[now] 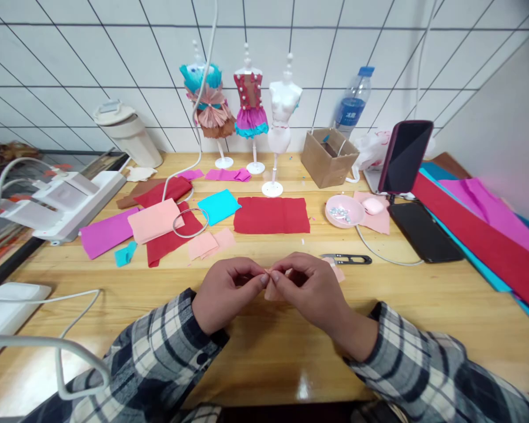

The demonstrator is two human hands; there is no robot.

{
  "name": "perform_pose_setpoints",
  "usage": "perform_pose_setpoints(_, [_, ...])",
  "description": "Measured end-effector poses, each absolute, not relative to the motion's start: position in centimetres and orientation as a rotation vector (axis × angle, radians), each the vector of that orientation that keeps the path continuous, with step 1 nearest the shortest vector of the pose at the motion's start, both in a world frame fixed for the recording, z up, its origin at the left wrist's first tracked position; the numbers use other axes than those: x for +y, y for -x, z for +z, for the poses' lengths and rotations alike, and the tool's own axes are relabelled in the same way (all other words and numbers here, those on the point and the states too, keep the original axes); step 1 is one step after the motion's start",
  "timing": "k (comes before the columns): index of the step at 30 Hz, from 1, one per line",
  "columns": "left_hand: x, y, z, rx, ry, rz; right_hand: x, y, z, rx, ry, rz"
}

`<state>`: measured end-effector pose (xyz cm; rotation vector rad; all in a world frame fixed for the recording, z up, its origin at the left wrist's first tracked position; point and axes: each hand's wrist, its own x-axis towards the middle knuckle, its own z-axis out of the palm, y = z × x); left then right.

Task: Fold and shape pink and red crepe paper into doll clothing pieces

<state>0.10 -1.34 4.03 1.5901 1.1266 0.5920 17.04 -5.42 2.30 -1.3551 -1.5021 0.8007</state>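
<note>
My left hand and my right hand meet over the wooden table near its front edge. Both pinch a small piece of pale pink crepe paper between thumb and fingers, the fingers curled closed. Most of the piece is hidden behind my fingers. A small black thread snip lies just beyond my right hand. A red paper rectangle lies flat farther back.
Three small dress-form mannequins stand at the back, two dressed in paper. Coloured paper scraps, a pink dish, a cardboard box, a propped phone, a flat phone, a bottle and paper rolls surround them.
</note>
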Motion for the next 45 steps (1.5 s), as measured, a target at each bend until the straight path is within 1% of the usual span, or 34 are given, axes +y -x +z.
perform_pose_setpoints(13, [-1.05, 0.05, 4.06, 1.113, -1.618, 0.566, -5.52, -17.16, 1.81, -1.529, 1.345, 0.797])
perform_pose_setpoints(22, [-0.82, 0.28, 3.74, 1.113, -1.562, 0.561, -5.94, -17.45, 1.89, -1.713, 1.258, 0.625])
perform_pose_setpoints(28, [-0.81, 0.15, 3.79, 1.146, -1.575, 0.503, -5.93, -17.57, 1.83, -1.757, 1.291, 0.581])
perform_pose_setpoints(45, [-0.54, 0.24, 3.91, 1.103, -1.604, 0.467, -5.32, -17.77, 1.62, -1.714, 1.326, 0.642])
